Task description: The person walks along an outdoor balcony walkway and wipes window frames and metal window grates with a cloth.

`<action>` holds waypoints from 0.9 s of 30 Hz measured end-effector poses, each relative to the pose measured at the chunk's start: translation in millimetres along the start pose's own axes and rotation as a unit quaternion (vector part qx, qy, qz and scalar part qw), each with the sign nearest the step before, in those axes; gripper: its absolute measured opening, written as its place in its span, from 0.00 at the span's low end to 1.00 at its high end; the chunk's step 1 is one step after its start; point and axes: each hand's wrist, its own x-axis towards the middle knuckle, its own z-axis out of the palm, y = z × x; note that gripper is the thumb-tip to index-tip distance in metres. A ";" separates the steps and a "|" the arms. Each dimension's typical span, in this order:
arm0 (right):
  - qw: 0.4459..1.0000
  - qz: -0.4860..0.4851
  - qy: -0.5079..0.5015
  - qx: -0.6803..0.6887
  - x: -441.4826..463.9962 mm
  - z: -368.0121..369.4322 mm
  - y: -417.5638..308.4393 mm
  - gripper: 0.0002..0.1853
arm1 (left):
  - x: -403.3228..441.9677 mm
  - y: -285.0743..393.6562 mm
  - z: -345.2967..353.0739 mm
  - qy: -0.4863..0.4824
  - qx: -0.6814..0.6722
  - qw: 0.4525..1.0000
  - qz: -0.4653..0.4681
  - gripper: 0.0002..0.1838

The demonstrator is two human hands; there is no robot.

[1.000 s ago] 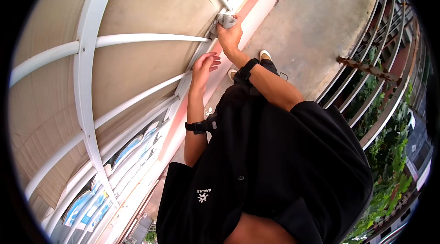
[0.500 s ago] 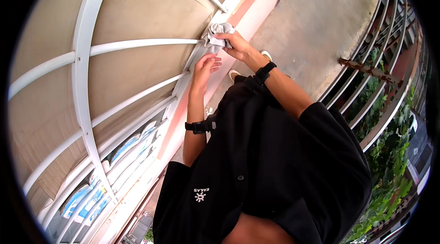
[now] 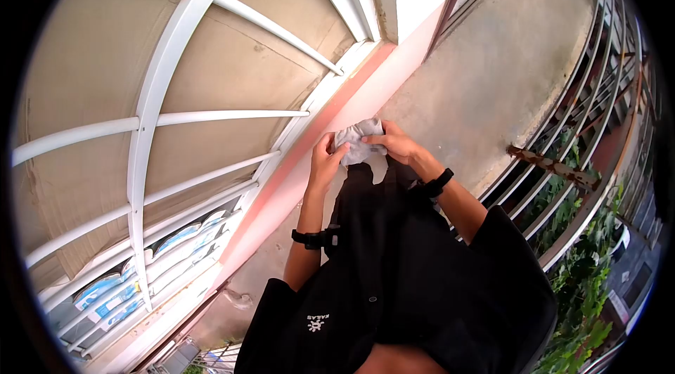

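Both left hand and right hand close together, thumbs inward, fingers closed on grey cloth.

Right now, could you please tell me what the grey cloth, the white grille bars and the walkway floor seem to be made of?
Grey cloth: soft, matte fabric, judging by its creases; fibre unclear.
White grille bars: probably painted metal, from their smooth, even white, slightly glossy surface.
Walkway floor: likely bare concrete, given its dull, mottled grey-brown look.
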 end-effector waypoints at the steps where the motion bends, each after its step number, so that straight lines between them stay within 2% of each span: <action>1: 1.000 0.010 0.014 -0.005 -7.4 -4.4 -0.1 0.22 | -6.6 0.4 4.4 0.006 0.018 1.000 -0.012 0.20; 3: 0.998 0.054 0.043 -0.012 -22.5 -11.7 0.5 0.19 | -17.9 -9.4 8.8 0.014 0.054 0.998 -0.032 0.19; 4: 0.997 0.057 0.039 -0.024 -22.4 -23.1 15.6 0.19 | -25.4 -10.0 15.7 0.028 0.022 0.999 -0.036 0.18; 7: 0.994 0.064 0.047 -0.078 -33.2 -30.5 29.9 0.17 | -40.4 -30.0 15.2 0.043 0.051 0.996 -0.068 0.18; 9: 0.989 0.039 0.053 -0.136 -33.7 -37.3 45.0 0.17 | -40.3 -73.8 4.9 0.052 0.171 0.983 -0.028 0.24; 10: 0.978 0.028 0.075 -0.193 -35.8 -36.9 46.8 0.17 | -46.9 -72.2 8.6 0.055 0.168 0.984 -0.012 0.24; 11: 0.963 0.015 0.097 -0.250 -40.7 -31.4 44.0 0.18 | -56.0 -64.8 14.5 0.087 0.302 0.943 0.111 0.28; 12: 0.949 0.001 0.112 -0.294 -47.1 -23.9 43.2 0.16 | -64.6 -56.9 19.8 0.122 0.425 0.867 0.230 0.31; 13: 0.933 -0.014 0.128 -0.336 -54.7 -11.8 41.5 0.15 | -72.0 -50.4 24.6 0.090 0.444 0.865 0.217 0.39; 15: 0.939 -0.039 0.111 -0.323 -61.7 -1.1 53.3 0.16 | -92.0 -38.3 42.6 0.053 0.437 0.862 0.252 0.42; 17: 0.954 -0.020 0.076 -0.289 -73.0 7.2 59.2 0.17 | -107.7 -48.5 64.4 0.043 0.339 0.909 0.239 0.39; 21: 0.954 -0.032 0.058 -0.293 -102.8 12.0 87.7 0.18 | -149.8 -83.0 86.6 0.148 0.287 0.902 0.286 0.33; 23: 0.960 -0.009 0.036 -0.278 -122.2 6.6 105.8 0.19 | -173.4 -108.8 92.6 0.162 0.246 0.911 0.287 0.30; 25: 0.957 -0.011 0.021 -0.289 -140.5 -1.3 117.2 0.18 | -190.7 -135.5 100.4 0.170 0.145 0.947 0.230 0.29; 26: 0.954 -0.006 0.017 -0.299 -150.6 -7.9 129.1 0.18 | -207.2 -135.8 109.2 0.185 0.103 0.956 0.204 0.24; 27: 0.950 0.001 0.016 -0.311 -163.3 -16.7 137.3 0.18 | -218.8 -144.9 112.8 0.185 0.094 0.957 0.203 0.24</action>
